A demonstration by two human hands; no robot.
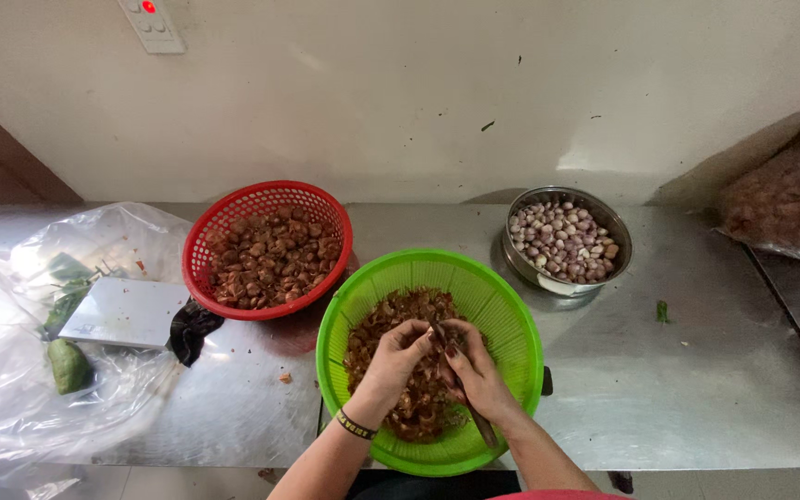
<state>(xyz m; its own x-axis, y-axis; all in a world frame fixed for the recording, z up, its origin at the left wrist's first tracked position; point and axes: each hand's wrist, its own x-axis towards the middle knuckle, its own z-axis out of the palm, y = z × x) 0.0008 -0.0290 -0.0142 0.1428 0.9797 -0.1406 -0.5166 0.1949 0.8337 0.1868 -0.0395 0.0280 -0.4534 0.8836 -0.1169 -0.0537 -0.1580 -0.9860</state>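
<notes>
A peeling step is judged to be in hand: over the green basket (511, 315), a small shallot (439, 335) is pinched in the fingers of the left hand (398, 361), while the right hand (472, 370) is closed around a knife (483, 428), its blade laid against the shallot. The basket is seen to hold a heap of brown skins (391, 324). The next move would call for a shallow cut and a steady pinch, so that only skin is lifted. Three containers are counted on the steel table (696, 389) — the green basket, one red basket (270, 196) of unpeeled shallots, and one metal bowl (522, 264) of peeled ones — each set just beside the next.
</notes>
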